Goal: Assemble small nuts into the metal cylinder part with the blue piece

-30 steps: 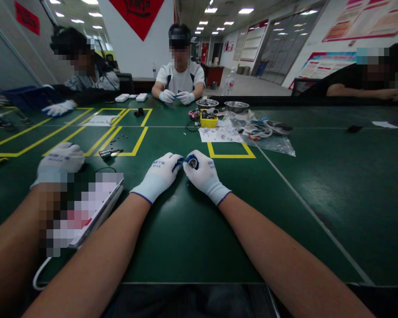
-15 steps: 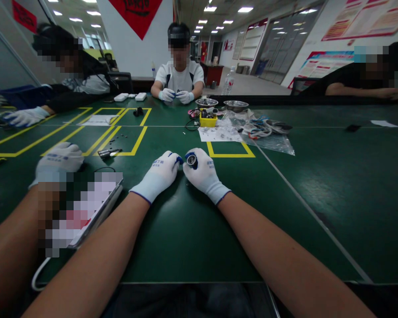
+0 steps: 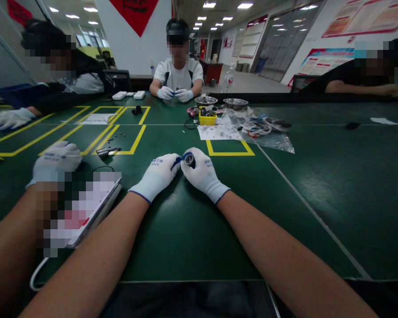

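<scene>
A small dark cylinder with a silvery round end (image 3: 189,160) sits in my right hand (image 3: 204,174), whose gloved fingers are wrapped around it. The round end faces up toward me, and the rest of the part is hidden in the grip. Close beside it, my left hand (image 3: 157,174) is closed, with thumb and fingertips pinched together against the fingertips of the right. What that pinch holds, if anything, is hidden. Both hands wear white gloves with blue fingertips and are over the green table (image 3: 199,238).
A co-worker's gloved hand (image 3: 58,161) lies to my left, near a phone-like device (image 3: 86,212) with a white cable. Beyond are a metal cylindrical part (image 3: 103,153), a yellow box (image 3: 207,119), steel bowls (image 3: 235,103) and a plastic bag with cables (image 3: 268,128). Co-workers sit around the table.
My hands keep nearly the same pose, and the cylinder stays in my right hand. At the far left, a co-worker's gloved hand has shifted left. The view has moved slightly.
</scene>
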Demonstrator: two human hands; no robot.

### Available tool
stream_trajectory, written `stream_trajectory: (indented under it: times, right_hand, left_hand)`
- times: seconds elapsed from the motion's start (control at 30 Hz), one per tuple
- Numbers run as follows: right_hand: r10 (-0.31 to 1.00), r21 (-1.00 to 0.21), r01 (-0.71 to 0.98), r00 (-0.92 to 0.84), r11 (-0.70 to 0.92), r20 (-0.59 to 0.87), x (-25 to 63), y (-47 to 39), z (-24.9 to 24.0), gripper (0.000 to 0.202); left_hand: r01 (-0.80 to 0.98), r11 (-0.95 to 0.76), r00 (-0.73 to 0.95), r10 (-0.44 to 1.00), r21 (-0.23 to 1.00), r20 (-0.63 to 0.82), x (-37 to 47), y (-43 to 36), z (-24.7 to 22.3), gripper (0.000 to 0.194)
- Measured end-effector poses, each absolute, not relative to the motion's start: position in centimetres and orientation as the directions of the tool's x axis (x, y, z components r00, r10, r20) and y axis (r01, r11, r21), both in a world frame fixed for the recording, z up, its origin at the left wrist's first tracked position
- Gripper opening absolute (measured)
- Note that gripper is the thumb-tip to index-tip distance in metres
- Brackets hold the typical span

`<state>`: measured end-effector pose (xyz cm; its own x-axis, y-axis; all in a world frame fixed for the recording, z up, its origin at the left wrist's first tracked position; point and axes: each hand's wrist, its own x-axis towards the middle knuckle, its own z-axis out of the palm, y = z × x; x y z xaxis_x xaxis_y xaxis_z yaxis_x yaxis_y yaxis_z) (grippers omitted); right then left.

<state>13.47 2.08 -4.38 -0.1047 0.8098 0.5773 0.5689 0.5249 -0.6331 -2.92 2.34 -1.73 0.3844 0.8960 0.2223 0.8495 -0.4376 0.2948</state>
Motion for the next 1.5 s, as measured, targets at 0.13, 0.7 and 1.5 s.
stream_trajectory:
  times: [0.13,0.7,1.5]
  right_hand:
    - [0.817,-0.627,0.568,-0.152,0.532,0.556,13.40,2.02,-4.35,0.009]
    - [0.810,-0.641,0.560,-0.096,0.525,0.579,13.28,2.52,-4.52,0.013]
    - [0.788,-0.630,0.552,-0.081,0.546,0.611,12.94,2.46,-4.92,0.024]
  left_hand:
    - [0.846,-0.429,0.369,0.900,0.317,0.231,-2.97,2.35,-1.82,0.024]
    - [0.849,-0.416,0.332,0.900,0.326,0.282,-3.40,2.66,-2.53,0.032]
    - [0.831,-0.393,0.294,0.911,0.392,0.290,-3.40,2.29,-1.73,0.026]
